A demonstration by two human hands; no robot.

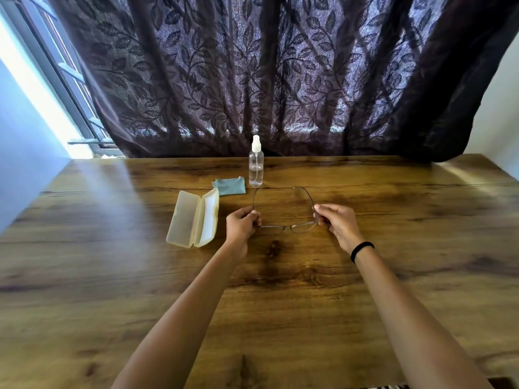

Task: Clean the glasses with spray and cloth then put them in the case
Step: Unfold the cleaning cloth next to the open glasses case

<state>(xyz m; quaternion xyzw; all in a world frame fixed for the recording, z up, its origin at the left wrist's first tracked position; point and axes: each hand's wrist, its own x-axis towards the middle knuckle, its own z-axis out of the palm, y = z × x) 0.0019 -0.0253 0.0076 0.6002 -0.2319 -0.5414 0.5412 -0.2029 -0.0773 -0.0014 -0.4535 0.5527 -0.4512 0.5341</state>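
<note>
- Left hand (242, 224) and right hand (335, 220) are pinching the glasses (289, 217) at either end of the frame, over the counter (280, 290)
- Open case (193, 219) is lying left of them

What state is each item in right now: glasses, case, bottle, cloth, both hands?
glasses: arms unfolded, held at both hinges
case: open, empty, on table
spray bottle: upright, capped, untouched
cloth: crumpled, lying beside the bottle
left hand: gripping the glasses
right hand: gripping the glasses
</note>
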